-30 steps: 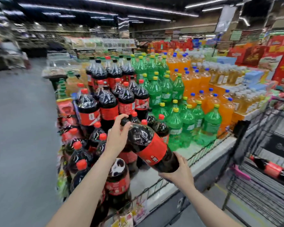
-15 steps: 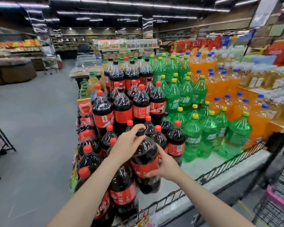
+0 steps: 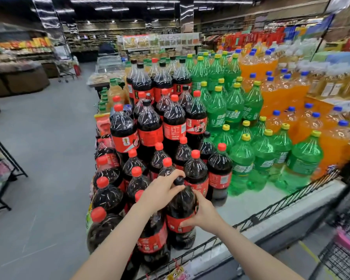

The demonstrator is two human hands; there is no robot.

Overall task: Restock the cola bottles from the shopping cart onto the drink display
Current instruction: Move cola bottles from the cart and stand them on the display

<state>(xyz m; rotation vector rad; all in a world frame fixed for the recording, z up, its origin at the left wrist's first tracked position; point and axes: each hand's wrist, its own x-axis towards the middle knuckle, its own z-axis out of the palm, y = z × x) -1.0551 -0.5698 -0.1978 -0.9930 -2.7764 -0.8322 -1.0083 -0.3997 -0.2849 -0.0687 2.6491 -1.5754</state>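
Observation:
A large cola bottle (image 3: 180, 209) with a black cap and red label stands upright on the white shelf of the drink display (image 3: 240, 207), in the front row beside other cola bottles (image 3: 196, 174). My left hand (image 3: 160, 190) grips its neck just under the cap. My right hand (image 3: 202, 215) holds its body at the label from the right. Stacked tiers of red-capped cola bottles (image 3: 150, 130) rise behind it. A corner of the black wire shopping cart (image 3: 343, 257) shows at the lower right; its contents are out of view.
Green soda bottles (image 3: 242, 162) and orange soda bottles (image 3: 303, 120) fill the display to the right. A black wire rail (image 3: 271, 211) runs along the display's front edge. Grey aisle floor (image 3: 45, 138) lies to the left, with a rack (image 3: 0, 174) at the far left.
The bottle went from tilted above the display to upright in the front row. My right hand moved from under its base to its label. The view turned left, away from the cart.

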